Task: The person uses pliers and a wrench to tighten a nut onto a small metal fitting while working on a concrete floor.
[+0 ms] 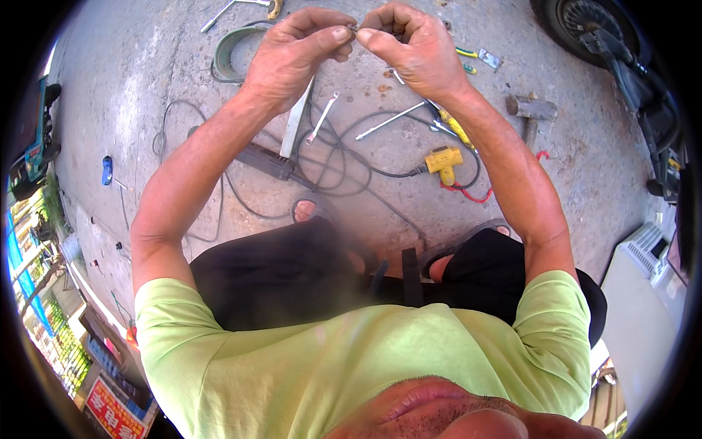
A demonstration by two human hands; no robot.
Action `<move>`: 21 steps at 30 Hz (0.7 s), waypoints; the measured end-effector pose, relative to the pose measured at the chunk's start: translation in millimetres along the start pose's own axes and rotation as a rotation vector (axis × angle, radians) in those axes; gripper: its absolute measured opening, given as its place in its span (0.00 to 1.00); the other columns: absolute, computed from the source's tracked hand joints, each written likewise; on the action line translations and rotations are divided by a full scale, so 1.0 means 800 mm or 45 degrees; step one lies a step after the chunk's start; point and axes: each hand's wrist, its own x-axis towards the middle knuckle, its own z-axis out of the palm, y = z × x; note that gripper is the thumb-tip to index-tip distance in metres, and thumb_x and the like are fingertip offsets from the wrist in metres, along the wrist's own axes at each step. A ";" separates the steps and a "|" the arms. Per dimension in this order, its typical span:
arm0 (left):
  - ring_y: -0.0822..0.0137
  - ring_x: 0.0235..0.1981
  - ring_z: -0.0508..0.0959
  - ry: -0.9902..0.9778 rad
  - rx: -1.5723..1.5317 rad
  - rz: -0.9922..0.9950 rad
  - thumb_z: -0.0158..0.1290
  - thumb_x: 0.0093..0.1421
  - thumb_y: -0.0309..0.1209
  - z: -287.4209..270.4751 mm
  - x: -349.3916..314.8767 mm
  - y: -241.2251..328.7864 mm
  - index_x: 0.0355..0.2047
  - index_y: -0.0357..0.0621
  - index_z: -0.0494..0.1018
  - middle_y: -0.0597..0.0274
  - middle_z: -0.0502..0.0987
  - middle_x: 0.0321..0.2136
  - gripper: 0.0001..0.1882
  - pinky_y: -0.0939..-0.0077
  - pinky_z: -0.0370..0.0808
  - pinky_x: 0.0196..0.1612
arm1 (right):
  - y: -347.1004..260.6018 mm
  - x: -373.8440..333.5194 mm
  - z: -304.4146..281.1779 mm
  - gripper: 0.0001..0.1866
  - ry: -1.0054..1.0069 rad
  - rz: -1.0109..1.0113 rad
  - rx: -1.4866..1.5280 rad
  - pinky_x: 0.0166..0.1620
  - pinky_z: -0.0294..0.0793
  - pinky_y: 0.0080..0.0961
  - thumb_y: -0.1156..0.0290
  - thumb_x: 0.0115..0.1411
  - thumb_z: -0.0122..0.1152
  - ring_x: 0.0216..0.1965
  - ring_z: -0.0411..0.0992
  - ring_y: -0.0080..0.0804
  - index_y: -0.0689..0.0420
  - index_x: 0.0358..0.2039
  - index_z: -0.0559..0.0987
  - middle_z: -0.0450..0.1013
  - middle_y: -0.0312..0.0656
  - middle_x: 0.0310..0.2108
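Both hands meet at the far edge of the view, above the concrete floor. My left hand (292, 62) is closed in a pinch, thumb against fingers. My right hand (420, 53) pinches too, its fingers curled and its thumb tip almost touching the left one. Between the fingertips sits a tiny dark piece (354, 29), mostly covered and too small to name. Below the hands lie a double-ended wrench (322, 118) and a long thin metal rod (391, 121). A dark corded power tool (267, 160) rests nearer my left foot, beside a flat metal bar (295, 121).
A black cable loops across the floor to a yellow connector (444, 161). A hammer (532, 109) lies to the right, below a vehicle wheel (589, 22). A green ring (235, 55) is beside my left hand. A pale metal cabinet (640, 293) stands at right.
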 end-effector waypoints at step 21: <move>0.75 0.41 0.79 0.094 0.821 0.157 0.60 0.65 0.28 0.021 -0.007 0.027 0.47 0.40 0.79 0.65 0.82 0.38 0.11 0.79 0.75 0.50 | 0.015 -0.007 0.016 0.15 -0.186 0.112 0.447 0.24 0.52 0.19 0.62 0.71 0.45 0.20 0.54 0.16 0.57 0.31 0.72 0.58 0.28 0.20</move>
